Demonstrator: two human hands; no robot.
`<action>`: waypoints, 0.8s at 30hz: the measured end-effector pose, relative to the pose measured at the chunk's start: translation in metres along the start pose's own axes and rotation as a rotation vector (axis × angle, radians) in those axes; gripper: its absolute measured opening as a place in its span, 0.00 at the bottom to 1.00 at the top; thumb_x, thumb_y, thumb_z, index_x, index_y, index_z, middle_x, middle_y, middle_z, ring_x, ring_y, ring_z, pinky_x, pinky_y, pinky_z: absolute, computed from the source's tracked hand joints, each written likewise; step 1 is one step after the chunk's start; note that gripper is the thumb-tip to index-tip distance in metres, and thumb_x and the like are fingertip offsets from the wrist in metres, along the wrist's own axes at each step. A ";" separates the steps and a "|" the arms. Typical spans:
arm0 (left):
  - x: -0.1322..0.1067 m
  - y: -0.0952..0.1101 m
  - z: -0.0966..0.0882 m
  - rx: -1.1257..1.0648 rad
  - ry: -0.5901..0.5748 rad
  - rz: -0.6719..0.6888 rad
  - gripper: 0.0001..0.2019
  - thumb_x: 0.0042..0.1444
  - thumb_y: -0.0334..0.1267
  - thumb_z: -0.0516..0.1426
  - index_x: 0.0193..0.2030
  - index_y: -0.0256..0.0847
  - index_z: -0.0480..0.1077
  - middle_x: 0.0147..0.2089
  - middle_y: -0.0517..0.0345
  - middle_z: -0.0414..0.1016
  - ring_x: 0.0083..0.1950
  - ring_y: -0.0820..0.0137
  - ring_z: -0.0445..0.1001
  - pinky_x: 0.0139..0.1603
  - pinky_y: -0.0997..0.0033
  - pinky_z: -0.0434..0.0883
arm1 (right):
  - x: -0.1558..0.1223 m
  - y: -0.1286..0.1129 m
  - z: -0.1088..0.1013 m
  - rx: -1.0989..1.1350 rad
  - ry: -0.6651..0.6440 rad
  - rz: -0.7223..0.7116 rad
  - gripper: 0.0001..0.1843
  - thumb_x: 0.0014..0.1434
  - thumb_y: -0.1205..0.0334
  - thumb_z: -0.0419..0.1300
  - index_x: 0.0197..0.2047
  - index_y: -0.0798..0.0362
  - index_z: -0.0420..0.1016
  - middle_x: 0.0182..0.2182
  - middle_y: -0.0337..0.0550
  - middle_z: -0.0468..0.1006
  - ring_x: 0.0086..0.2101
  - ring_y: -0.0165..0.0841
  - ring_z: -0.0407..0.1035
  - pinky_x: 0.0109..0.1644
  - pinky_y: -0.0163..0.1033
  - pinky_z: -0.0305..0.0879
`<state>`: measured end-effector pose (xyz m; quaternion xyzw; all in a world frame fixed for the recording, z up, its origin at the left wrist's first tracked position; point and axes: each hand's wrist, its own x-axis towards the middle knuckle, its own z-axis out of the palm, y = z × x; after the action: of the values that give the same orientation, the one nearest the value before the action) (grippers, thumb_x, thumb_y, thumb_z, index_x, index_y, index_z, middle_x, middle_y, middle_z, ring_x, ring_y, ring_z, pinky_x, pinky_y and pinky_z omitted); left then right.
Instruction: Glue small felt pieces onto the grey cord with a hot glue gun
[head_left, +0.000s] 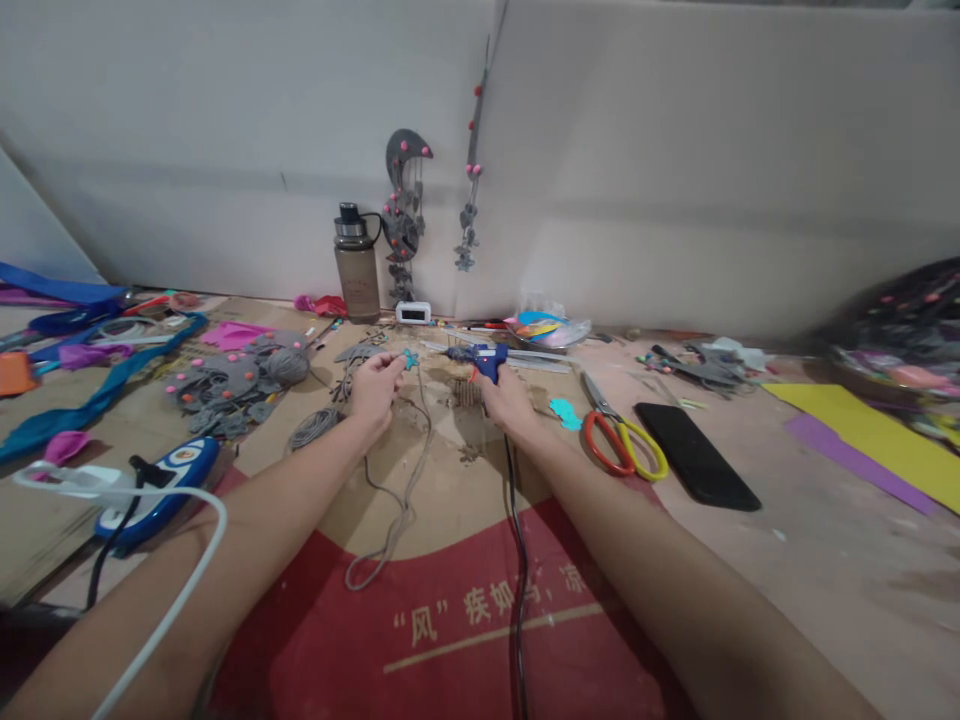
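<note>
My left hand (377, 392) pinches a small teal flower-shaped cutout (409, 359) at its fingertips. A grey cord (421, 440) hangs beside the cutout and trails in a loop over the cardboard. In my right hand (506, 390) is a blue glue gun (486, 357), its nozzle pointing left toward the cutout but apart from it. The gun's black cable (517, 560) runs down toward me. Right of that hand lie turquoise cutouts (565, 413) and scissors (619, 432) with one red and one yellow handle.
A black phone (697, 455) lies at right, near yellow sheets (877, 430). A bottle (357, 270) and a small digital display (412, 313) stand at the back. Grey felt pieces with pink pompoms (225, 380), a ball of cord (315, 428) and a blue power strip (161, 495) lie at left.
</note>
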<state>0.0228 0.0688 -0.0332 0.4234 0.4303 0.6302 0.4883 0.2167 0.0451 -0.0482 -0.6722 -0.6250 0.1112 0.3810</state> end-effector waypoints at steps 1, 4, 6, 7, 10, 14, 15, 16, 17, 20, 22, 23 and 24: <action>0.000 0.000 0.000 0.008 -0.002 0.004 0.10 0.42 0.39 0.62 0.30 0.38 0.67 0.16 0.68 0.60 0.15 0.81 0.53 0.14 0.80 0.46 | 0.001 0.001 0.000 -0.068 -0.012 0.041 0.21 0.58 0.49 0.49 0.39 0.59 0.70 0.36 0.63 0.74 0.41 0.51 0.68 0.43 0.57 0.62; -0.002 0.002 0.002 0.024 -0.018 0.017 0.10 0.42 0.39 0.62 0.30 0.38 0.67 0.17 0.67 0.61 0.16 0.80 0.54 0.15 0.80 0.47 | -0.001 0.004 -0.001 -0.181 -0.003 0.098 0.20 0.55 0.47 0.54 0.34 0.58 0.71 0.37 0.64 0.73 0.46 0.54 0.65 0.48 0.62 0.57; -0.004 0.004 0.003 0.029 -0.031 0.029 0.10 0.42 0.39 0.62 0.29 0.38 0.67 0.18 0.66 0.62 0.17 0.80 0.56 0.15 0.80 0.49 | -0.004 0.005 -0.005 -0.220 0.046 0.032 0.20 0.54 0.47 0.56 0.32 0.58 0.71 0.36 0.65 0.72 0.47 0.55 0.63 0.49 0.65 0.54; -0.004 0.005 0.004 0.035 -0.031 0.039 0.10 0.42 0.39 0.62 0.29 0.38 0.68 0.19 0.66 0.62 0.18 0.80 0.57 0.16 0.80 0.50 | -0.005 0.004 -0.008 -0.239 0.079 0.001 0.19 0.53 0.47 0.57 0.31 0.58 0.71 0.37 0.65 0.71 0.48 0.56 0.62 0.50 0.66 0.53; -0.006 0.008 0.006 0.074 -0.010 0.078 0.10 0.40 0.39 0.63 0.29 0.38 0.70 0.22 0.64 0.65 0.20 0.80 0.57 0.17 0.79 0.51 | -0.006 -0.005 -0.021 -0.255 0.186 -0.094 0.16 0.51 0.51 0.60 0.31 0.58 0.70 0.39 0.65 0.69 0.49 0.57 0.58 0.51 0.65 0.50; -0.013 0.011 0.011 0.122 -0.047 0.087 0.11 0.41 0.41 0.63 0.31 0.38 0.71 0.22 0.65 0.63 0.18 0.81 0.52 0.16 0.79 0.49 | -0.008 -0.031 -0.027 0.014 0.126 -0.268 0.12 0.57 0.54 0.55 0.34 0.55 0.68 0.38 0.55 0.69 0.44 0.43 0.63 0.50 0.52 0.59; -0.016 0.011 0.013 0.120 -0.072 0.074 0.11 0.42 0.41 0.63 0.31 0.39 0.71 0.21 0.66 0.61 0.18 0.81 0.52 0.16 0.79 0.48 | -0.009 -0.038 -0.024 0.135 0.068 -0.281 0.13 0.57 0.53 0.54 0.37 0.55 0.67 0.39 0.52 0.70 0.41 0.39 0.64 0.48 0.48 0.61; -0.019 0.011 0.014 0.116 -0.097 0.061 0.11 0.42 0.42 0.63 0.31 0.39 0.71 0.20 0.67 0.60 0.17 0.81 0.52 0.16 0.79 0.49 | -0.011 -0.043 -0.021 0.268 -0.002 -0.270 0.15 0.57 0.51 0.54 0.40 0.55 0.65 0.39 0.50 0.70 0.39 0.36 0.65 0.45 0.45 0.63; -0.022 0.011 0.016 0.112 -0.114 0.053 0.11 0.42 0.42 0.63 0.31 0.39 0.71 0.19 0.67 0.59 0.17 0.81 0.52 0.16 0.79 0.49 | -0.013 -0.048 -0.017 0.397 -0.067 -0.247 0.17 0.57 0.51 0.55 0.43 0.55 0.64 0.40 0.48 0.71 0.38 0.33 0.66 0.44 0.42 0.65; -0.029 0.010 0.020 0.119 -0.163 0.057 0.11 0.42 0.42 0.64 0.30 0.39 0.71 0.20 0.66 0.61 0.18 0.81 0.54 0.17 0.79 0.51 | -0.017 -0.052 -0.006 0.638 -0.148 -0.195 0.16 0.56 0.53 0.54 0.44 0.54 0.64 0.38 0.44 0.72 0.35 0.30 0.67 0.41 0.37 0.65; -0.031 0.009 0.021 0.124 -0.223 0.057 0.12 0.42 0.43 0.64 0.30 0.39 0.70 0.21 0.66 0.62 0.18 0.81 0.54 0.17 0.79 0.50 | -0.016 -0.050 -0.005 0.670 -0.140 -0.176 0.11 0.57 0.54 0.53 0.38 0.53 0.66 0.32 0.40 0.72 0.32 0.29 0.67 0.38 0.36 0.65; -0.032 0.009 0.021 0.128 -0.258 0.052 0.12 0.43 0.43 0.64 0.30 0.38 0.70 0.21 0.65 0.62 0.18 0.81 0.54 0.17 0.79 0.50 | -0.015 -0.048 -0.006 0.674 -0.142 -0.164 0.10 0.57 0.55 0.52 0.35 0.53 0.66 0.29 0.38 0.71 0.30 0.29 0.67 0.36 0.36 0.65; -0.032 0.010 0.021 0.133 -0.297 0.041 0.12 0.43 0.43 0.64 0.31 0.38 0.70 0.22 0.65 0.63 0.18 0.81 0.54 0.17 0.79 0.50 | -0.013 -0.046 -0.008 0.680 -0.155 -0.152 0.10 0.58 0.55 0.51 0.33 0.53 0.66 0.27 0.37 0.70 0.28 0.28 0.66 0.34 0.36 0.65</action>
<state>0.0456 0.0390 -0.0218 0.5518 0.3853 0.5409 0.5044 0.1849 0.0269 -0.0170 -0.4482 -0.6274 0.3349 0.5416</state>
